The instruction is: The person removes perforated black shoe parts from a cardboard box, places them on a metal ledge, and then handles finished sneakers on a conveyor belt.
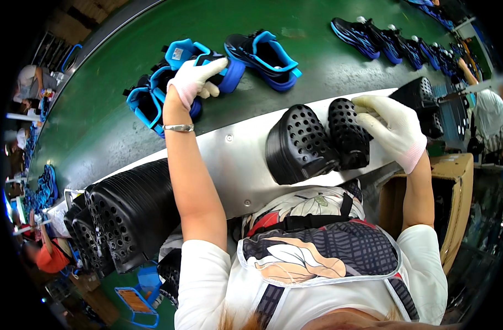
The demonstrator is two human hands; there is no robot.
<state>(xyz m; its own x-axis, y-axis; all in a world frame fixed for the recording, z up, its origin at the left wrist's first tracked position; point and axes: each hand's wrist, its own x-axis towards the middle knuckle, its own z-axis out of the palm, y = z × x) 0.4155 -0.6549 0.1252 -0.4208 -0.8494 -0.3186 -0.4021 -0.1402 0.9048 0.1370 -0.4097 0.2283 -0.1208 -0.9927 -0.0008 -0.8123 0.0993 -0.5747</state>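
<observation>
White knit gloves cover both my hands. My left hand (pixel 199 80) is closed around a black sneaker with a blue sole (pixel 231 76), over the green conveyor belt. Beside it are other sneakers with bright blue linings, one to the right (pixel 273 61) and one to the left (pixel 146 104). My right hand (pixel 392 129) has its thumb and fingers at the edge of a short stack of black perforated shoe inserts (pixel 348 135). A thicker stack of the same inserts (pixel 304 135) stands just left of it on the metal ledge (pixel 229 159). The right fingertips are partly hidden.
A long row of nested black inserts (pixel 136 203) lies along the ledge at left; more inserts (pixel 419 96) sit at its right end. A cardboard box (pixel 455 176) stands near my right arm. Sneakers (pixel 394 44) line the belt's far right. Other people work at both sides.
</observation>
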